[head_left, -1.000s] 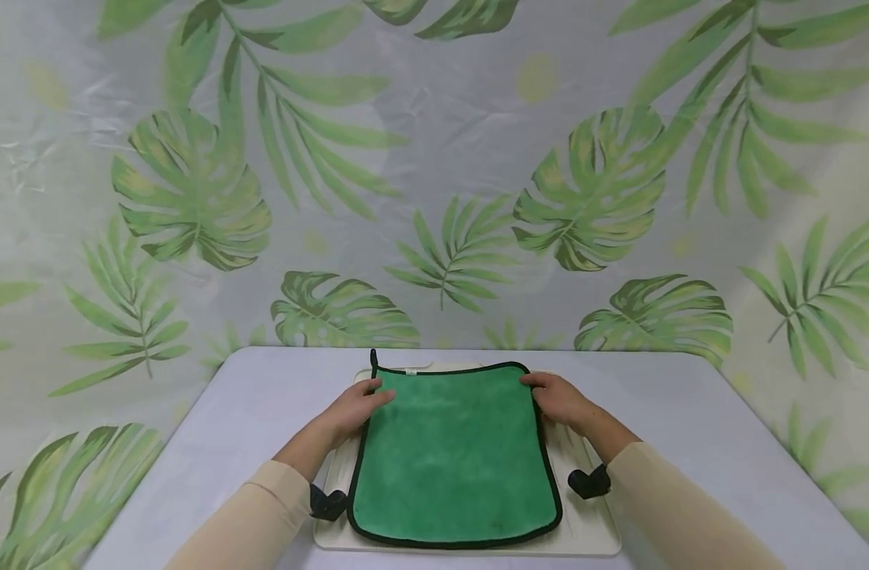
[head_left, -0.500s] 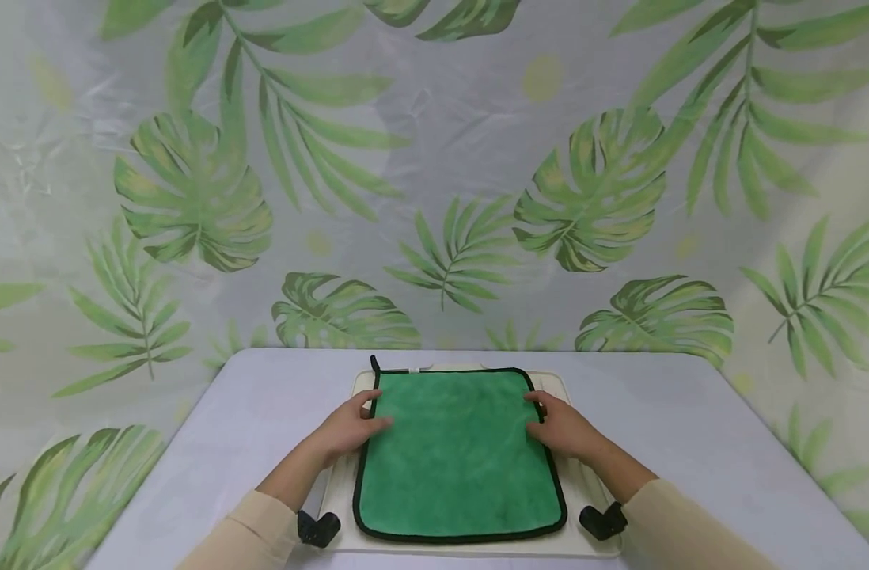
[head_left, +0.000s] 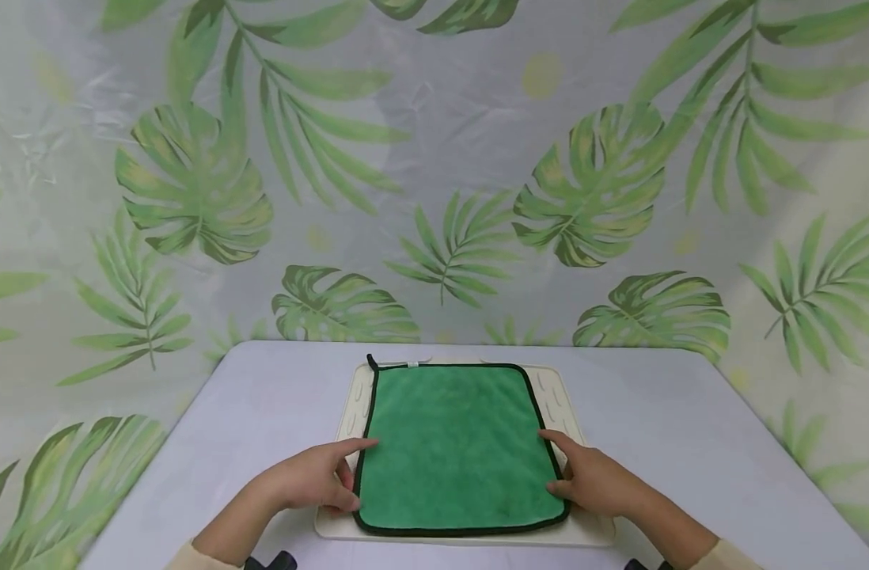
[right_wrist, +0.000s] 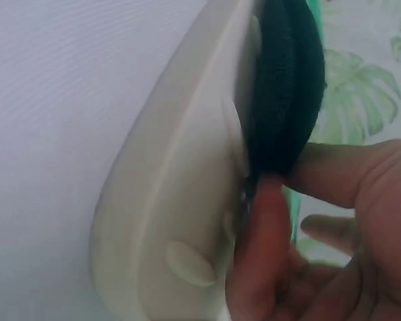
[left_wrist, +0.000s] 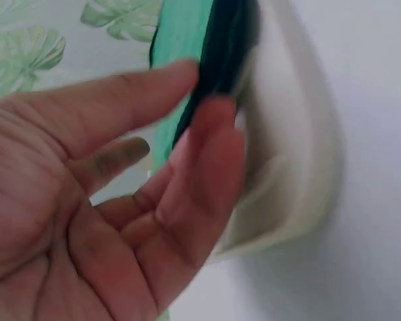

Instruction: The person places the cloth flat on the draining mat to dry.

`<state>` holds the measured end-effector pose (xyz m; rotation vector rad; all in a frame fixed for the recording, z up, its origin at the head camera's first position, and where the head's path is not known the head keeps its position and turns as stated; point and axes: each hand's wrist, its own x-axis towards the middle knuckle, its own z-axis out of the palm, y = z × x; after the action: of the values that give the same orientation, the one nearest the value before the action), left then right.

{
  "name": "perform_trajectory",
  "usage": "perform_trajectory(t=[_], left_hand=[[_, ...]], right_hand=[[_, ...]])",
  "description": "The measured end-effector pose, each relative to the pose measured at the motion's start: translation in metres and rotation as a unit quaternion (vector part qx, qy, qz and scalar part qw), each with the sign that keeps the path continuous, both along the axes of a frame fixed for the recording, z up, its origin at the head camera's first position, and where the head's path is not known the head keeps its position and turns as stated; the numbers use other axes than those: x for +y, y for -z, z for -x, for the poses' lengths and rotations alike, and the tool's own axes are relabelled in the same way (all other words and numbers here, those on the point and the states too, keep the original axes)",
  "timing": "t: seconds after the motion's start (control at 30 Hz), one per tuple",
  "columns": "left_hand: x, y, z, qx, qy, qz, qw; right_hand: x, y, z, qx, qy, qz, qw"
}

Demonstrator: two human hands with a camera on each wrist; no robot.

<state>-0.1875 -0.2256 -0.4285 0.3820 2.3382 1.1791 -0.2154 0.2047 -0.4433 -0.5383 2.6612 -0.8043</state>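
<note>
A green cloth (head_left: 456, 443) with a black border lies spread out flat on a cream tray (head_left: 352, 412). My left hand (head_left: 316, 479) is at the cloth's lower left edge, its forefinger lying over the border and its thumb close to the corner. Across from it, my right hand (head_left: 598, 479) reaches over the lower right edge, finger and thumb spread apart. In the left wrist view the fingertips (left_wrist: 217, 147) come near the dark border, blurred. Similarly, the right wrist view has the fingertips (right_wrist: 267, 207) beside the border, and whether they touch it is hard to tell.
Under the tray is a white-covered table (head_left: 263, 404). Raised oval ridges (right_wrist: 190, 263) line the tray's floor. Behind the table hangs a leaf-patterned sheet (head_left: 449, 158). A black loop (head_left: 370, 362) sticks up at the cloth's far left corner.
Both hands have slid from the cloth's far corners down its sides to the near corners, and their hold on the far corners is gone. The cloth's far edge has settled lower onto the tray.
</note>
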Motion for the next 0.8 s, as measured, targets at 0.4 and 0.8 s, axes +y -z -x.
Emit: perform_trajectory(t=[0.4,0.8], left_hand=[[0.026,0.019,-0.006,0.208,0.011,0.206,0.9562],[0.016,0.013,-0.007,0.149,0.030,0.291,0.9445]], right_hand=[[-0.007,0.002,-0.010,0.147,-0.078,-0.119,0.979],[0.023,0.006,-0.015,0.079,-0.091,-0.133,0.984]])
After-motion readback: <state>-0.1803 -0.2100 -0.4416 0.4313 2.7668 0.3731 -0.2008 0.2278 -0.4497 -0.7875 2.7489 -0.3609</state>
